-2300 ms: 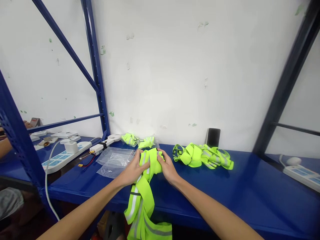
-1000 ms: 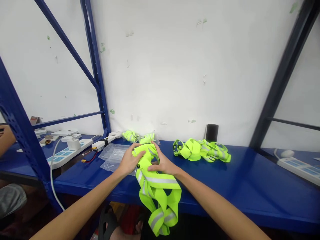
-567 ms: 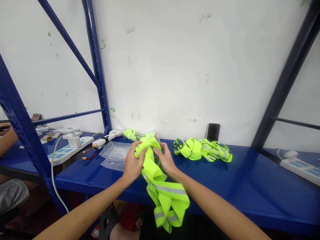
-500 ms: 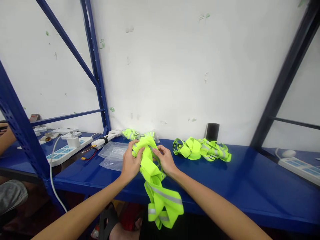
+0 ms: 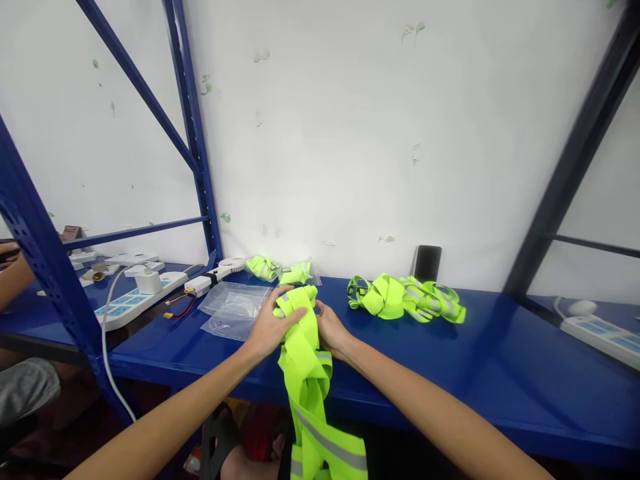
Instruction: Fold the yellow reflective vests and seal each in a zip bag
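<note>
Between my hands is a neon-yellow reflective strap harness (image 5: pixel 305 347) with grey stripes, its upper part bunched and its loose bands hanging past the shelf's front edge. My left hand (image 5: pixel 271 325) is closed round the bunched top, thumb across the front. On the other side, my right hand (image 5: pixel 331 331) grips the same straps, its fingertips partly hidden behind them. A second bundle of reflective straps (image 5: pixel 395 298) lies on the blue shelf to the right. Clear plastic bags (image 5: pixel 233 310) lie flat left of my left hand.
Bagged yellow straps (image 5: pixel 263 267) lie by the wall, near a small white fan (image 5: pixel 231 264). A black phone (image 5: pixel 427 263) leans on the wall. Power strips (image 5: pixel 145 298) with a white cable stand left, past a blue upright post (image 5: pixel 50 253). Another person's arm (image 5: pixel 17 277) shows far left.
My left hand has turned further over the bunched top, and my right hand has slid lower behind the straps. The hanging bands have dropped lower and stretched out.
</note>
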Motion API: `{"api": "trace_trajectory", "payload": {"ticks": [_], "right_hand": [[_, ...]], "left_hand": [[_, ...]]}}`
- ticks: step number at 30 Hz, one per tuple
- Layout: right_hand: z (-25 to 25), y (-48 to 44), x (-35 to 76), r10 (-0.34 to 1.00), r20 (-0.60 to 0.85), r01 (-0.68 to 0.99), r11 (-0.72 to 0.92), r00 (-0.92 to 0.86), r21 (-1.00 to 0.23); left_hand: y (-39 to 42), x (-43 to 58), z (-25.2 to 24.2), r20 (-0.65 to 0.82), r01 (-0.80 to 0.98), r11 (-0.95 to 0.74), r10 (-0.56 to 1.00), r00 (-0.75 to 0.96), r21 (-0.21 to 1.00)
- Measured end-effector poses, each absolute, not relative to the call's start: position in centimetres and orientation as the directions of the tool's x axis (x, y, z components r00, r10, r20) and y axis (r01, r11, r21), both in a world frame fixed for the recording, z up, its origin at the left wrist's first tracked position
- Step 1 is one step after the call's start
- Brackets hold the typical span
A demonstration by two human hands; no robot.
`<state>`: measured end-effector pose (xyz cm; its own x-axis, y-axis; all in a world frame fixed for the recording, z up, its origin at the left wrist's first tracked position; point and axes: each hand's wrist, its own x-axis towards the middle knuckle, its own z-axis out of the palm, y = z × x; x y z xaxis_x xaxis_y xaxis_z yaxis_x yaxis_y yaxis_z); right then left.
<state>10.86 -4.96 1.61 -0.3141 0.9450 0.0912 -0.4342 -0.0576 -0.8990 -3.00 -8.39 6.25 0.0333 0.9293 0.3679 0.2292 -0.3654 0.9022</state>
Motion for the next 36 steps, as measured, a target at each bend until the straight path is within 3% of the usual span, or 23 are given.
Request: {"api": "trace_trajectory", "payload": {"ticks": [5, 9, 14, 17, 19, 24, 26, 30, 34, 36], "right_hand": [[1.8, -5.4, 10.9, 0.946, 0.224, -0.33, 0.14, -0.233, -0.934], [2.3, -5.2, 11.3, 0.935, 0.205, -0.4, 0.075, -0.291, -0.913], [3.9, -5.7, 11.3, 0.9, 0.169, -0.488, -0.054, -0.402, -0.871], [4.2, -6.5, 10.7, 0.812, 0.218, -0.403, -0.023, -0.541, -0.915], [4.3, -6.9, 10.8, 0.748, 0.209, -0.323, -0.008, -0.63, -0.946], [4.7, -8.0, 11.9, 0.656, 0.031, -0.133, -0.106, -0.755, -0.985], [4.9, -9.0, 11.6, 0.663, 0.024, -0.159, -0.144, -0.749, -0.977], [4.7, -11.7, 9.5, 0.759, 0.064, -0.384, -0.253, -0.648, -0.888], [4.4, -14.1, 7.9, 0.688, -0.024, -0.432, -0.482, -0.726, -0.762], [4.5, -15.2, 7.3, 0.685, -0.037, -0.437, -0.505, -0.728, -0.744]], "left_hand": [[-7.9, -3.3, 6.9, 0.354, 0.264, -0.351, 0.934, 0.04, 0.898], [-7.0, -4.3, 6.9, 0.436, 0.3, -0.399, 0.897, -0.067, 0.866], [-7.0, -5.3, 7.6, 0.658, 0.657, -0.455, 0.748, -0.084, 0.601], [-7.8, -4.4, 8.0, 0.704, 0.699, -0.487, 0.709, -0.033, 0.523], [-8.3, -3.6, 8.0, 0.706, 0.688, -0.49, 0.707, -0.046, 0.536], [-9.0, -2.8, 8.3, 0.657, 0.598, -0.473, 0.744, -0.124, 0.648], [-8.9, -3.1, 8.5, 0.646, 0.557, -0.482, 0.752, -0.131, 0.676], [-8.4, -3.8, 9.0, 0.652, 0.565, -0.467, 0.738, -0.175, 0.68], [-7.9, -4.4, 9.5, 0.68, 0.585, -0.455, 0.692, -0.242, 0.671], [-7.7, -4.9, 9.9, 0.676, 0.583, -0.433, 0.676, -0.294, 0.687]]}}
